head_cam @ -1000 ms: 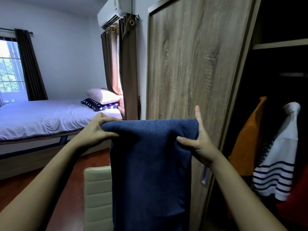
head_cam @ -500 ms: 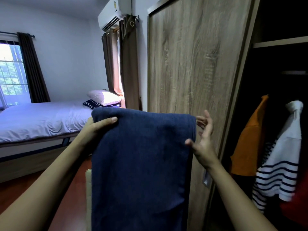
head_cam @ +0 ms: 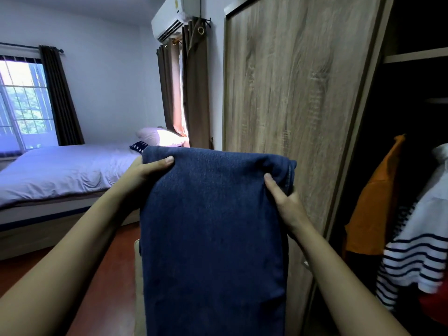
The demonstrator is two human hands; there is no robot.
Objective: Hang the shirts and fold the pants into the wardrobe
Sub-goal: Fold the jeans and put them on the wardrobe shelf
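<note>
The wardrobe (head_cam: 291,93) is open on its right side, where an orange shirt (head_cam: 371,202) and a white shirt with navy stripes (head_cam: 417,251) hang touching, with a red garment (head_cam: 434,309) low at the edge. In front of its wooden door, the left hand (head_cam: 143,173) and right hand (head_cam: 283,202) each pinch a top corner of the folded blue pants (head_cam: 213,238), thumbs on the near face, fingers hidden behind. The pants hang in mid-air, long axis vertical, folded edge uppermost.

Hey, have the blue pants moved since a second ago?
Yes, upward. The blue pants now overlap the dark pillow with their top edge; a second ago that edge hung below the pillow.
</note>
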